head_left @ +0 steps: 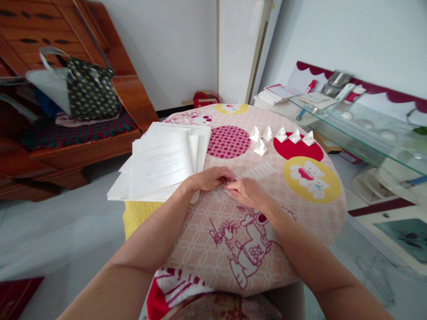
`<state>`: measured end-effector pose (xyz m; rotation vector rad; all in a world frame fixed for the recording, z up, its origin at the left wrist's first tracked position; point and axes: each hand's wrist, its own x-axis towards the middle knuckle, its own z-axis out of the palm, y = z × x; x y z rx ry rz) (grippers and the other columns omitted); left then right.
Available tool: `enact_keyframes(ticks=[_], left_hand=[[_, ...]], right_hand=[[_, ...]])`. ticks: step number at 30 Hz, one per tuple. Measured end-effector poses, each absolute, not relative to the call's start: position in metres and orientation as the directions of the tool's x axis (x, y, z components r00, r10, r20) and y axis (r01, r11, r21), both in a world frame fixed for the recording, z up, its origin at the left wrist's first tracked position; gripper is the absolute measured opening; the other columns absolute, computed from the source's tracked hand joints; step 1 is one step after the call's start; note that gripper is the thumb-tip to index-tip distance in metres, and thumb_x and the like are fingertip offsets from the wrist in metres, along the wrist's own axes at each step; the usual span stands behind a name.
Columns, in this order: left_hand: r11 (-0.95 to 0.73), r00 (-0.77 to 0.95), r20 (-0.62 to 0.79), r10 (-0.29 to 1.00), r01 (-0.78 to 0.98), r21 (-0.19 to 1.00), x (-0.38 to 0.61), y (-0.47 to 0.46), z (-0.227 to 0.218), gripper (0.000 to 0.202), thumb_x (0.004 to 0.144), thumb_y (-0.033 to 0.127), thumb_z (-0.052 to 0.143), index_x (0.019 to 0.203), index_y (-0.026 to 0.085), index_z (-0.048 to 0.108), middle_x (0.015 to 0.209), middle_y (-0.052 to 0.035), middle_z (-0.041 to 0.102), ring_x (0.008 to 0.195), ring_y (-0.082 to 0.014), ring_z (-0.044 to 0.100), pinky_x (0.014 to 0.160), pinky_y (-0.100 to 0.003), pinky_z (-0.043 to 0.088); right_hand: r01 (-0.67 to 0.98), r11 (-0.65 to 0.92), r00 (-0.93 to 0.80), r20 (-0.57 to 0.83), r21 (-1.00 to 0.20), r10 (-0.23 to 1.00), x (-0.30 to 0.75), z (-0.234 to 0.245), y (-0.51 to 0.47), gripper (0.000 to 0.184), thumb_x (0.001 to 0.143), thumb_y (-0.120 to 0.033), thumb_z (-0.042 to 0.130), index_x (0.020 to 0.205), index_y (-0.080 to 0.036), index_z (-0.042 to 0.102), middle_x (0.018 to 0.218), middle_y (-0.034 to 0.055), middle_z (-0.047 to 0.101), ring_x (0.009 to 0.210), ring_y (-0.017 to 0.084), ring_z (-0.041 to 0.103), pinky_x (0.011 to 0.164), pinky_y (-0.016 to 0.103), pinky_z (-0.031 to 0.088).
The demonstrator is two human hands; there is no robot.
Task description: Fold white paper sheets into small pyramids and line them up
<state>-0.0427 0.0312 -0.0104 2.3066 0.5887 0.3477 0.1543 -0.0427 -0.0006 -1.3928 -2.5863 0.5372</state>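
Observation:
Both hands meet over the middle of the round table. My left hand [216, 178] is closed, its fingertips pinching a small folded piece of white paper [229, 192]. From the other side my right hand [249, 193] grips the same paper, and the fingers hide most of it. Beyond my hands, several small white folded paper shapes [260, 148] stand on the cloth, some in a row over a red circle. Close to my left hand lies a loose pile of white paper sheets [163, 162], the top one printed with lines of text.
A pink patterned tablecloth [213, 266] covers the table. To the right stands a glass shelf [367, 129] with cups and papers. A wooden bench [126, 98] with a dark patterned bag [90, 89] is at the left. A white cabinet [240, 49] stands behind.

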Motion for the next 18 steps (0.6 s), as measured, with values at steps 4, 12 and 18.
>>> enact_keyframes(ticks=[4, 12, 18], left_hand=[[-0.632, 0.855, 0.07, 0.514, 0.322, 0.704, -0.042, 0.031, -0.011, 0.041, 0.084, 0.002, 0.05, 0.11, 0.021, 0.074, 0.11, -0.0049, 0.073, 0.104, -0.017, 0.065, 0.098, -0.034, 0.05], [-0.602, 0.853, 0.054, 0.518, 0.32, 0.732, -0.042, 0.031, -0.012, 0.049, 0.078, -0.004, 0.047, 0.112, 0.02, 0.074, 0.109, -0.0047, 0.071, 0.099, -0.0149, 0.065, 0.09, -0.03, 0.053], [-0.613, 0.838, 0.076, 0.541, 0.33, 0.718, -0.042, 0.031, -0.014, 0.051, 0.076, -0.004, 0.048, 0.112, 0.022, 0.075, 0.108, -0.0039, 0.072, 0.097, -0.0147, 0.066, 0.09, -0.029, 0.053]], right_hand=[[0.775, 0.507, -0.571, -0.075, -0.378, 0.817, 0.154, 0.005, -0.043, 0.027, 0.099, -0.02, 0.052, 0.095, -0.024, 0.079, 0.085, 0.0062, 0.076, 0.077, 0.019, 0.065, 0.068, 0.029, 0.035], [0.751, 0.465, -0.583, -0.139, -0.47, 0.801, 0.156, 0.021, -0.046, 0.029, 0.09, -0.01, 0.055, 0.07, -0.021, 0.074, 0.064, 0.0004, 0.065, 0.061, 0.013, 0.052, 0.062, 0.027, 0.031], [0.701, 0.401, -0.598, -0.18, -0.59, 0.781, 0.169, 0.022, -0.046, 0.027, 0.079, -0.004, 0.056, 0.072, -0.019, 0.078, 0.062, -0.0007, 0.068, 0.056, 0.011, 0.051, 0.058, 0.025, 0.033]])
